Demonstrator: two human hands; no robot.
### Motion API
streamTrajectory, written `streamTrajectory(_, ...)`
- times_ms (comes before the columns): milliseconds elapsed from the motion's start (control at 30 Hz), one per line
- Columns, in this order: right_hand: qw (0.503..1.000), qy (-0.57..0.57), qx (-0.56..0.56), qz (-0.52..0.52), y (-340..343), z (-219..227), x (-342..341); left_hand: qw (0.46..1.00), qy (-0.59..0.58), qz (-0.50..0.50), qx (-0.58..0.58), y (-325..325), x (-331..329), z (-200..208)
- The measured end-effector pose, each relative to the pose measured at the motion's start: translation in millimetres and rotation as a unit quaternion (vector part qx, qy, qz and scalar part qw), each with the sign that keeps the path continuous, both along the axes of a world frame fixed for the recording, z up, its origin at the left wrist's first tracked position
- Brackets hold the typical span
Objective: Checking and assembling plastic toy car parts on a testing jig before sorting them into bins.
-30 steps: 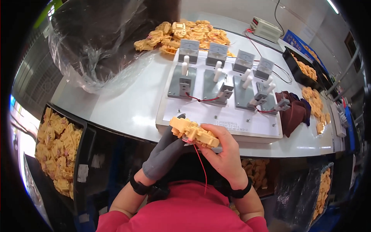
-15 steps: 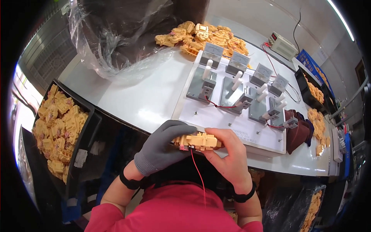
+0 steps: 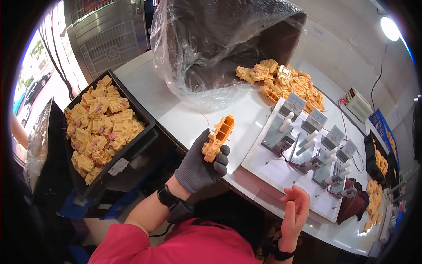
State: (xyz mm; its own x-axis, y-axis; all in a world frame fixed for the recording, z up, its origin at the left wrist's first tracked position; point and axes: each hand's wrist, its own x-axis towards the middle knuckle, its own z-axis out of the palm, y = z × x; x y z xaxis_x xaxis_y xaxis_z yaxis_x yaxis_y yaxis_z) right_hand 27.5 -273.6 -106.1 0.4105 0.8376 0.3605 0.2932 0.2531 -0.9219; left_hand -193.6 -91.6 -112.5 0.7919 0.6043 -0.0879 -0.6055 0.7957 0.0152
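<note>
My left hand (image 3: 198, 165), in a dark grey glove, is closed round a yellow plastic housing (image 3: 218, 137). The housing is tilted, and its long open slots face up. A thin wire rises from its side. My bare right hand (image 3: 293, 215) is empty, fingers apart and slightly curled, by the front edge of a white test board (image 3: 268, 174). On that board stand grey fixtures with white handles (image 3: 285, 123) and several small meters (image 3: 293, 104).
At the left a black crate (image 3: 145, 132) holds many yellow housings. More housings (image 3: 299, 86) lie heaped beside a plastic-lined box (image 3: 198, 48) at the back. A power supply (image 3: 358, 104) and dark red cloth (image 3: 351, 200) are at the right.
My right hand has let go of the housing and moved right. My left hand has raised and turned the housing, so its slots now show. The view has swung left.
</note>
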Motion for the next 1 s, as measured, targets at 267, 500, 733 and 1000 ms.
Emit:
streamTrajectory(267, 1.0, -0.015, 0.005, -0.011, -2, -1, 0, 1.0, -0.017, -0.019, 0.017, 5, 5, 7)
streamTrajectory(500, 1.0, -0.024, -0.001, -0.017, -3, -3, -3, 0.997, -0.065, -0.016, 0.042, 4, 3, 2)
streamTrajectory(733, 1.0, 0.0, 0.003, -0.022, -2, -5, -3, 0.992, -0.126, -0.018, -0.008, -1, 2, -4)
streamTrajectory(1000, 0.999, -0.017, -0.006, -0.034, -1, -6, -3, 0.991, -0.132, 0.009, 0.012, -2, -2, -11)
